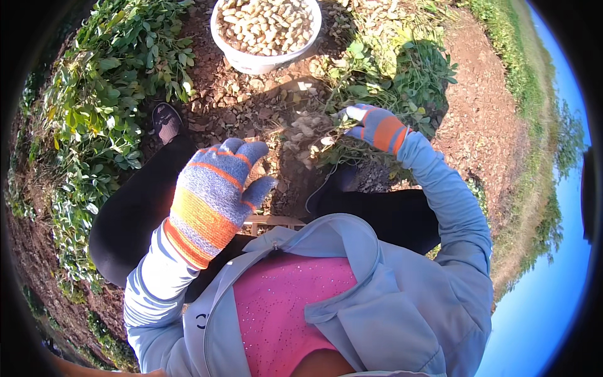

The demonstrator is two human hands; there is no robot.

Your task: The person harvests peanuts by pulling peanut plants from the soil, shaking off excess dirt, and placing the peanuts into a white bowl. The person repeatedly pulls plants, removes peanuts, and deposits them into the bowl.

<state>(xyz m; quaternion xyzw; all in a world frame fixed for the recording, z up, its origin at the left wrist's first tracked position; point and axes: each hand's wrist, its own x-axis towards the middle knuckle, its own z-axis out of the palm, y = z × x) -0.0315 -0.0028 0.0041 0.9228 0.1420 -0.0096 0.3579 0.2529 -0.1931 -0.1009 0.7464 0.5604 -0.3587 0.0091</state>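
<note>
My left hand (213, 195), in a striped grey and orange knit glove, is held over the ground between my knees. Its thumb stands apart from the fingers and nothing shows in it. My right hand (380, 129), gloved the same way, is closed on a peanut plant (345, 141) at its stems; part of the grip is hidden behind the glove. Pale peanut pods (308, 129) cluster at the root end, just left of that hand. Beyond both hands stands a white tub (254, 65) heaped with unshelled peanuts (267, 25).
Leafy green plants (100, 94) line the left side. Pulled plants (408, 75) lie heaped at the far right, past my right hand. Brown soil (474, 94) strewn with dry leaves runs alongside. My shoe (167, 122) is beside the left row, and a wooden seat edge (273, 220) shows beneath me.
</note>
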